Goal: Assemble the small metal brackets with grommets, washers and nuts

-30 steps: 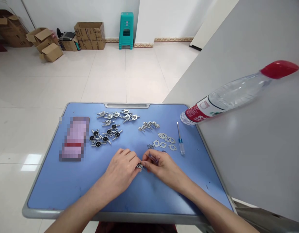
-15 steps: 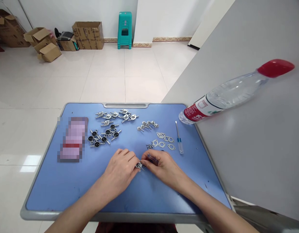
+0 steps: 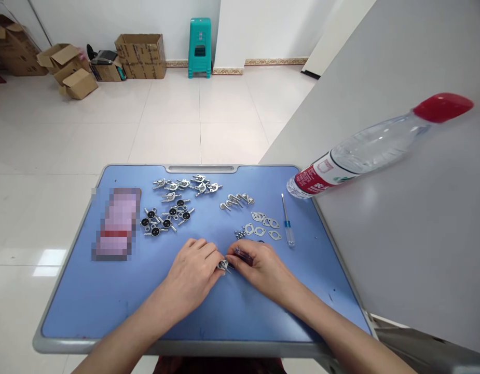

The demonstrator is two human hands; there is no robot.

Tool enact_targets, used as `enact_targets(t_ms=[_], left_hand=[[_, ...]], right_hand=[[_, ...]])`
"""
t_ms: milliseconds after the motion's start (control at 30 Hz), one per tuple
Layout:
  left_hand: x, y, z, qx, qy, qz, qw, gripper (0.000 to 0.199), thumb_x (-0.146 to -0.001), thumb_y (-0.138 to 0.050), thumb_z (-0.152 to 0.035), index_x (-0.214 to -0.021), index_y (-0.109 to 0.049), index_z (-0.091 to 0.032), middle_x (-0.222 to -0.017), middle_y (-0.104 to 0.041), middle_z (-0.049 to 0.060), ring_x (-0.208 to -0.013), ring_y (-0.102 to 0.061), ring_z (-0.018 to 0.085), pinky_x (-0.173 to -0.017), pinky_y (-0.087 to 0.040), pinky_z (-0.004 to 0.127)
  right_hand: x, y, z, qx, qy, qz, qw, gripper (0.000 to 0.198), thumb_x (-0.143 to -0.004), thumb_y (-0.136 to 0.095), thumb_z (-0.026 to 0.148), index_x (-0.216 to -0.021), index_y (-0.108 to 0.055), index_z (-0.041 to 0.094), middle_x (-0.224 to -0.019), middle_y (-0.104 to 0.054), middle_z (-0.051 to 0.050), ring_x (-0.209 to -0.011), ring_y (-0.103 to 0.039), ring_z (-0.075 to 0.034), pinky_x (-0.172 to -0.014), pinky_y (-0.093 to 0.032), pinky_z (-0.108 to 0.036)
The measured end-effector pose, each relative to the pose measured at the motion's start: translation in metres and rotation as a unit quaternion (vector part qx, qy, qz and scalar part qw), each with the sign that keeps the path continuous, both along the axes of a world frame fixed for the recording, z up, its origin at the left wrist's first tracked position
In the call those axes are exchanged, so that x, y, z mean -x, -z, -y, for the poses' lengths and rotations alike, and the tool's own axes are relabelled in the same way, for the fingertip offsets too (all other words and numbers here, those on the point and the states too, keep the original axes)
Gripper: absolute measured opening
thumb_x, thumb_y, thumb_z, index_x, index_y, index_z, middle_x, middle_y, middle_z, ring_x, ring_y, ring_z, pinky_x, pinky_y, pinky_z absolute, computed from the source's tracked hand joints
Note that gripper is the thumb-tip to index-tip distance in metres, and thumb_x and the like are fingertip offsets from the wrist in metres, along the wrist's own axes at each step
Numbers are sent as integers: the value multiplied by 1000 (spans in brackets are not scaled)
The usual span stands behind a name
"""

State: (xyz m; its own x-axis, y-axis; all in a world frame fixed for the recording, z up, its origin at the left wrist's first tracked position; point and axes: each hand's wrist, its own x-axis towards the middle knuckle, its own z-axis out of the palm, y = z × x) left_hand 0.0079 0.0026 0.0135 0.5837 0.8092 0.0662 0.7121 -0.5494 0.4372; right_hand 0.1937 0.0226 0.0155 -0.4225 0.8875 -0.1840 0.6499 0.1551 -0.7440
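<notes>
My left hand (image 3: 196, 267) is closed around a small metal valve (image 3: 223, 265), its plate and thin lever showing past the thumb. My right hand (image 3: 259, 262) pinches a screwdriver with a clear purplish handle (image 3: 243, 254); its tip is hidden near the valve. The fingertips of both hands almost meet there. Just beyond my right hand lie tiny screws (image 3: 240, 235) and flat metal plates (image 3: 259, 231). Farther off are small levers with round heads (image 3: 235, 200). Valve bodies with black round faces (image 3: 167, 223) and valves with plates and levers (image 3: 201, 188) form two groups at the far left.
A second screwdriver (image 3: 288, 228) with a blue and clear handle lies on the blue table (image 3: 107, 301), right side. A water bottle (image 3: 341, 161) leans beyond it against a grey panel (image 3: 419, 223). A blurred pink object (image 3: 119, 223) lies left. Cardboard boxes (image 3: 140, 57) and a teal stool (image 3: 200, 49) stand behind.
Both hands stay in almost the same place, with the valve and screwdriver held as before. The screwdriver handle has turned slightly in my right fingers.
</notes>
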Motion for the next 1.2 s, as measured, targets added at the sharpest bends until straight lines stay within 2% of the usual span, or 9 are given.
enact_targets(t_ms=[233,667,833,933,1000,1100,1200], left_hand=[[-1,1,0,-2,0,4,1000,11,-82,-70,-14,-84,-60,-16,-82,-61,0,-76,-52,19,-67,-38,32],[0,1,-1,-12,-3,7,1000,11,-82,-69,-13,-83,-58,-17,-81,-60,0,-75,-52,19,-65,-37,32],[0,0,-1,-12,-2,9,1000,9,-84,-66,-13,-84,-59,-17,-82,-61,0,-75,-51,19,-66,-37,32],[0,1,0,-9,-3,13,1000,7,-85,-65,-15,-87,-59,-18,-83,-61,0,-76,-52,19,-67,-37,32],[0,1,1,-7,-2,15,1000,7,-85,-65,-16,-88,-59,-18,-83,-61,0,-76,-52,19,-67,-37,32],[0,2,1,-7,-3,15,1000,9,-84,-67,-15,-87,-59,-18,-82,-62,0,-76,-52,19,-66,-36,32],[0,1,0,-7,-4,17,1000,11,-82,-68,-13,-87,-59,-18,-83,-62,0,-76,-53,19,-65,-36,32]], right_hand=[[-4,-5,1,-8,-31,-27,999,11,-85,-56,16,-77,-62,20,-69,-62,2,-61,-53,-12,-56,-39,-23],[-5,3,6,-69,-72,-9,995,16,-88,-48,12,-76,-56,19,-71,-60,0,-63,-53,-13,-57,-39,-24],[-9,-12,3,2,-9,-70,998,12,-89,-54,28,-80,-57,20,-71,-58,1,-63,-51,-13,-55,-38,-23],[-18,-24,0,56,27,-148,987,29,-98,-39,37,-82,-56,20,-76,-56,-1,-71,-53,-14,-61,-41,-25],[-23,-28,-2,88,38,-187,978,35,-99,-36,42,-82,-58,20,-75,-54,-1,-67,-51,-14,-59,-41,-25],[-28,-27,-4,73,38,-200,976,36,-98,-40,45,-85,-64,21,-79,-56,-2,-72,-52,-16,-65,-43,-28],[-28,-23,-3,41,49,-221,973,28,-96,-47,42,-90,-66,22,-78,-57,-1,-64,-53,-14,-59,-43,-27]])
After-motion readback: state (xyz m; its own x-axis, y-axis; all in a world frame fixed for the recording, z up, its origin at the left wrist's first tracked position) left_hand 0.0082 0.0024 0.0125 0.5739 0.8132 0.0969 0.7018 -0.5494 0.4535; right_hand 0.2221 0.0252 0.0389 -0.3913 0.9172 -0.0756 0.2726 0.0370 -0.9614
